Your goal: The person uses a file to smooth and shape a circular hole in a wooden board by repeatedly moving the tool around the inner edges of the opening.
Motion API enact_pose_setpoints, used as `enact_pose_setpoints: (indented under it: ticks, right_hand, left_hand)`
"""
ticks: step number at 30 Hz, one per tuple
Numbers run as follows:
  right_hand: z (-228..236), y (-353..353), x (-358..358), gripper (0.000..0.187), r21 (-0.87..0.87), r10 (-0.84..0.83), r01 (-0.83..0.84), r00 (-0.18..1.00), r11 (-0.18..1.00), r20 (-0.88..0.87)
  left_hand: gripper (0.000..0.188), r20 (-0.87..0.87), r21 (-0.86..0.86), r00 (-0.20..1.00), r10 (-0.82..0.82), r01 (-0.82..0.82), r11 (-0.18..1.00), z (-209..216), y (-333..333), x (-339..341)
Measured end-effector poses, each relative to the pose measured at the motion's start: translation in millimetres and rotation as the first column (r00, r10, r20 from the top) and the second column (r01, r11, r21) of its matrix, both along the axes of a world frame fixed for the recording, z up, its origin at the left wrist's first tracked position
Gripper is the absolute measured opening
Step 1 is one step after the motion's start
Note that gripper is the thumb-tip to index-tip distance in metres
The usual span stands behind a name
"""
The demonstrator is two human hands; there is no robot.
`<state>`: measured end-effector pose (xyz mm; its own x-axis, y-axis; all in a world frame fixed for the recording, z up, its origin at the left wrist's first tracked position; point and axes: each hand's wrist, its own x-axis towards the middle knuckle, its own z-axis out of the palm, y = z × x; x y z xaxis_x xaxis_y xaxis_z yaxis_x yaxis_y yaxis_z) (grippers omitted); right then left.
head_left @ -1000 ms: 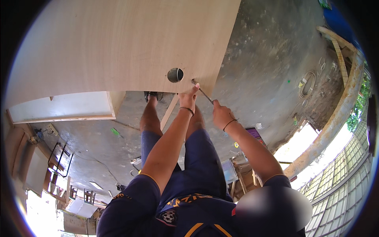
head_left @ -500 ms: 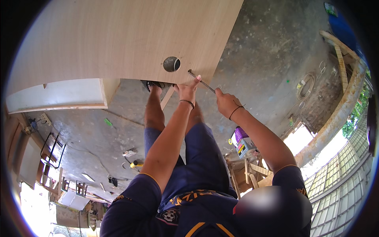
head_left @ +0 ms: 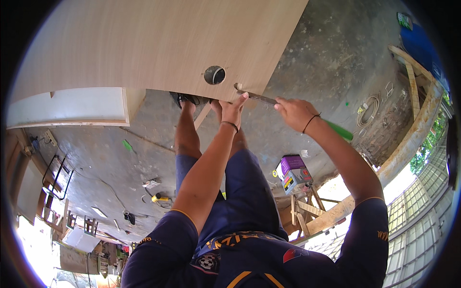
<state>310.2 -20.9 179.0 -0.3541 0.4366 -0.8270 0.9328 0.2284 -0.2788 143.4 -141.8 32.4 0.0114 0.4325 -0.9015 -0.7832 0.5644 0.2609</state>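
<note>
My right hand (head_left: pixel 297 114) is closed around a file (head_left: pixel 261 98) with a long, flat, brownish metal blade. Its green handle (head_left: pixel 340 130) shows behind my wrist. The blade's far end lies at a small hole (head_left: pixel 237 87) near the corner of a pale wooden panel (head_left: pixel 144 48). My left hand (head_left: pixel 232 111) grips the panel's near edge, thumb on top close beside the blade; its other fingers are mostly hidden below. To the left of the small hole is a larger round cut-out (head_left: pixel 214 75).
A white, wood-edged box part (head_left: pixel 67 108) sits under the panel's left side. On the concrete floor are a purple-and-grey can (head_left: pixel 294 174), a yellow power tool (head_left: pixel 161 198) and a coiled hose (head_left: pixel 369 111). A rusty curved beam (head_left: pixel 418 129) stands at right.
My right hand has moved right and drawn the file back, bringing the green handle into sight. My left hand keeps its place on the panel edge.
</note>
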Motion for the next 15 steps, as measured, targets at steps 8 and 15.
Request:
enact_pose_setpoints:
  ticks: [8, 15]
  right_hand:
    - [-8.6, 31.4, -6.9, 0.042, -0.108, 0.124, -0.118, 0.991, 0.987, 0.053]
    - [-14.4, 61.6, -18.6, 0.035, -0.115, 0.280, -0.271, 0.957, 0.956, 0.074]
  left_hand:
    - [0.096, -0.058, 0.033, 0.996, -0.062, 0.064, 0.997, -2.9, 5.3, 7.1]
    - [0.099, -0.129, -0.096, 0.991, -0.028, 0.015, 0.995, -5.2, 16.6, 15.0]
